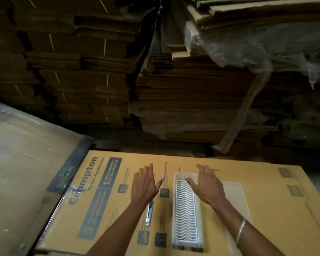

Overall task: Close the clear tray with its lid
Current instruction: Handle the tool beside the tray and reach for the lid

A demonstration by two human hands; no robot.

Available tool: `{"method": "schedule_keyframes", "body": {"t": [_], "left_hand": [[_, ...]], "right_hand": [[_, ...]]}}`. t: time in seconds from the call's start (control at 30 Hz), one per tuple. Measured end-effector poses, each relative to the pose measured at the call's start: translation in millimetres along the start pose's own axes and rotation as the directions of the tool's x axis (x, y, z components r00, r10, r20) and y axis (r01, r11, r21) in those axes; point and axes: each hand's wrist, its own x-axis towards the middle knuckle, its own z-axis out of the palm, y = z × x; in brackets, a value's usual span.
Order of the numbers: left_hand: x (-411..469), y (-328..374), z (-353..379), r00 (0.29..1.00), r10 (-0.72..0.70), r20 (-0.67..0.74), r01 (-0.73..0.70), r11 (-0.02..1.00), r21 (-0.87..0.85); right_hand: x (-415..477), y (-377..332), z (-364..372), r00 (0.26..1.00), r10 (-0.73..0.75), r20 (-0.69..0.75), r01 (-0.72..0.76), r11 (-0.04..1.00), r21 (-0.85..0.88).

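Observation:
A long clear tray (187,215) with rows of wavy white parts lies on a printed cardboard box (277,196). Its clear lid (235,198) lies flat to the right of it, partly under my right forearm. My right hand (205,183) hovers over the tray's far end with its fingers spread, holding nothing. To the tray's left my left hand (146,183) is held above the box, also empty, fingers apart.
A slim silver and blue cutter (149,213) lies on the box under my left wrist. Tall stacks of flattened cardboard (192,93) rise behind the box. A wrapped pallet surface (26,154) stands to the left, with a dark gap between.

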Motion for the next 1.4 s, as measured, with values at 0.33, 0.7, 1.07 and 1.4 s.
{"method": "schedule_keyframes", "body": {"t": [0.33,0.7,1.07,1.4], "left_hand": [[-48,-1,71,0.947,-0.113,0.300,0.104,0.994,0.045],[-45,4,100,0.890,-0.252,0.379,0.286,0.958,-0.035],[-47,6,112,0.859,-0.263,0.440,0.373,0.909,-0.184],[-24,15,56,0.880,-0.262,0.396,0.468,0.341,-0.815]], "right_hand": [[-37,21,40,0.984,0.095,0.152,-0.099,0.995,0.017],[-52,31,41,0.982,0.146,0.116,-0.150,0.988,0.029],[-53,39,37,0.983,0.159,0.088,-0.164,0.985,0.052],[-50,48,37,0.986,0.159,0.050,-0.164,0.981,0.105]]}}
